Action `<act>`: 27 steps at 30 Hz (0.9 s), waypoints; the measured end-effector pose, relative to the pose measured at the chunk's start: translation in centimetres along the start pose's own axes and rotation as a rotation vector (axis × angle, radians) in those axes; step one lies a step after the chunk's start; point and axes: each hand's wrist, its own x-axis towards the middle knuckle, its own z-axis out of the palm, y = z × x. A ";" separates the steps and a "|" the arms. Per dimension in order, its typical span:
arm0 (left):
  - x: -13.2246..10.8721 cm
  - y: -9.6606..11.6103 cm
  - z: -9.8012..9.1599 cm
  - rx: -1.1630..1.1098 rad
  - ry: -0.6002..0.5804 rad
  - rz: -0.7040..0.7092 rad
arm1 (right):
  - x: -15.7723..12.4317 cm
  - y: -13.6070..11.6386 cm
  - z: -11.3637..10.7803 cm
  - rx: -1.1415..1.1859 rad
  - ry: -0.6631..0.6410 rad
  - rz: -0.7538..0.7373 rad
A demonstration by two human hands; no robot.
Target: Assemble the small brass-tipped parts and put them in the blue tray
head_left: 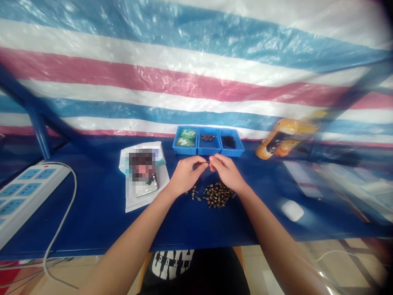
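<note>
My left hand (190, 173) and my right hand (223, 168) meet above the blue table, thumbs and fingers pinched together. Between their fingertips is something small and dark, too tiny to make out. Just below them lies a heap of small brass-coloured metal parts (218, 195), with several strays (194, 193) to its left. Beyond my fingers stand three joined blue bins. The left bin (185, 150) holds green-and-white packets, the middle bin (209, 150) small metal pieces, and the right bin (231, 153) small black pieces.
A white power strip (37, 184) with a cable lies at the left. A phone (147, 188) rests on white paper (135, 205). Orange drink bottles (276, 137), a white rounded case (292, 210) and a pale flat box (302, 179) are on the right. Striped sheeting (184, 78) hangs behind.
</note>
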 end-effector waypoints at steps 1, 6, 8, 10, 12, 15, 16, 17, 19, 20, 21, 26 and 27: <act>0.0 0.0 0.1 -0.004 0.011 -0.007 | 0.1 0.1 0.0 -0.003 0.008 0.008; 0.0 -0.2 0.0 0.024 0.125 -0.073 | 0.6 1.1 -0.3 0.181 0.351 0.021; 0.1 -0.5 -0.1 0.076 0.145 -0.108 | 0.8 1.4 -0.6 0.242 0.515 0.034; 0.1 -0.8 -0.2 0.116 0.154 -0.143 | 0.8 1.5 -0.9 0.211 0.591 0.029; 0.1 -1.0 -0.2 0.132 0.156 -0.166 | 0.7 1.3 -1.4 0.120 0.527 0.009; 0.1 -1.3 -0.1 0.136 0.162 -0.174 | 0.0 0.6 -2.1 -0.095 0.086 -0.007; 0.1 -1.3 -0.1 0.134 0.161 -0.172 | -0.3 0.4 -2.3 -0.190 -0.089 -0.015; 0.1 -1.3 -0.1 0.132 0.161 -0.170 | -0.6 0.3 -2.4 -0.284 -0.205 -0.031; 0.1 -1.3 -0.1 0.131 0.158 -0.171 | -1.1 0.1 -2.5 -0.456 -0.364 -0.050; 0.1 -1.3 -0.1 0.132 0.155 -0.173 | -1.3 0.0 -2.4 -0.522 -0.407 -0.056; 0.0 -1.2 0.0 0.135 0.154 -0.174 | -1.4 0.1 -2.3 -0.571 -0.439 -0.059; 0.0 -1.2 0.0 0.140 0.150 -0.166 | -1.2 0.4 -1.7 -0.630 -0.492 -0.080; 0.0 -1.2 0.1 0.140 0.152 -0.165 | -1.2 0.5 -1.6 -0.625 -0.494 -0.087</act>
